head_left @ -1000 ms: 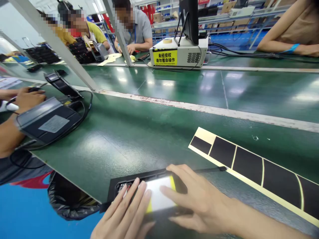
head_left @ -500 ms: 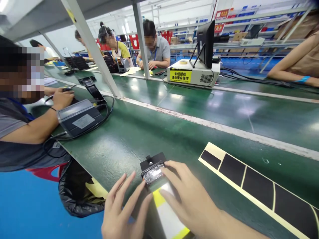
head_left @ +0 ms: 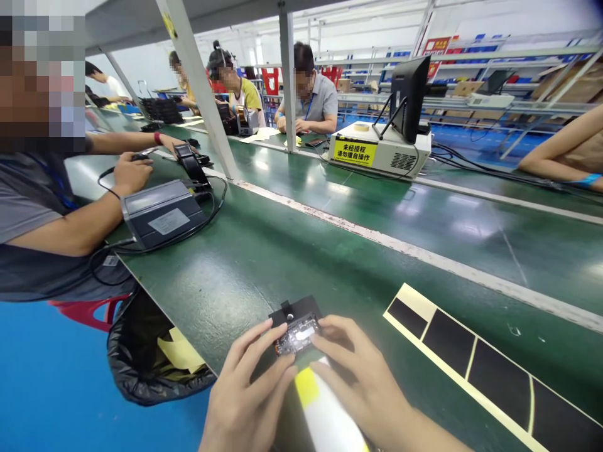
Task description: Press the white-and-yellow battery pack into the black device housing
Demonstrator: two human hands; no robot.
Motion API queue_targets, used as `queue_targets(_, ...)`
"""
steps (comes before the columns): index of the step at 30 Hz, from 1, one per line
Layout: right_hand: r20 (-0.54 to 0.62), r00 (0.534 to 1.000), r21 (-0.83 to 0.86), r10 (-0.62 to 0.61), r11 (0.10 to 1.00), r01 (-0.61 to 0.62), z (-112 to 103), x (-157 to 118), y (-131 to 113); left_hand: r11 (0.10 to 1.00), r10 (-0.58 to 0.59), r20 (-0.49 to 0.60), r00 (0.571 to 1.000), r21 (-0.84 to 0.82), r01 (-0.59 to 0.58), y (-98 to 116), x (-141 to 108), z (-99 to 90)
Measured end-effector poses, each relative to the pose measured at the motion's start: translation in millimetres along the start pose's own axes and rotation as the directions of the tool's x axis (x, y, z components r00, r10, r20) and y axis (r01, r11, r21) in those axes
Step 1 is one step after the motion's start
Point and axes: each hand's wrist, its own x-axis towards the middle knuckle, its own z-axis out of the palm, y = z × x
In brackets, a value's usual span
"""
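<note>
A small dark circuit board (head_left: 295,336) with a glare on its face lies on the green bench at my fingertips. A black flap (head_left: 306,306) with a snap stud sticks out along its far edge. Below it extends a white block with yellow bands (head_left: 332,408), partly covered by my hands. My left hand (head_left: 254,389) has its fingertips and thumb closed on the board's left side. At the right side, my right hand (head_left: 365,380) pinches the board's edge, its thumb lying along the white block.
To the right lies a pale sheet with black adhesive pieces (head_left: 499,373). A bin with a black bag (head_left: 136,370) stands off the bench's left edge. A grey box with cables (head_left: 167,216) sits before a co-worker at left. A monitor (head_left: 409,100) stands on a white box farther back.
My left hand has moved right and closed in on the board's left side; before, its fingers were spread. My right hand stays at the board. The co-worker's far arm now reaches the black stand.
</note>
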Motion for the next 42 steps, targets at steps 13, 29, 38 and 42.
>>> queue_targets(13, 0.116, 0.988, 0.193, 0.106, 0.973, -0.127, -5.5, 5.1, 4.2, 0.813, -0.454, 0.319, 0.832, -0.233, 0.533, -12.7, 17.3, -3.0)
queue_targets(29, 0.180, 0.981, -0.143, -0.069, 0.985, 0.096, -5.2, 12.9, 2.7, 0.694, -0.484, 0.448, 0.752, -0.326, 0.641, -18.1, 34.0, -1.6)
queue_targets(38, 0.059, 0.983, -0.081, -0.174, 0.981, 0.178, -8.1, 4.1, 7.2, 0.705, -0.478, 0.419, 0.772, -0.342, 0.621, -21.1, 31.9, 4.2)
queue_targets(42, 0.009, 0.975, -0.245, -0.220, 0.945, 0.215, 2.0, 9.9, 17.9, 0.766, -0.450, 0.373, 0.811, -0.305, 0.566, -33.8, 28.2, 10.1)
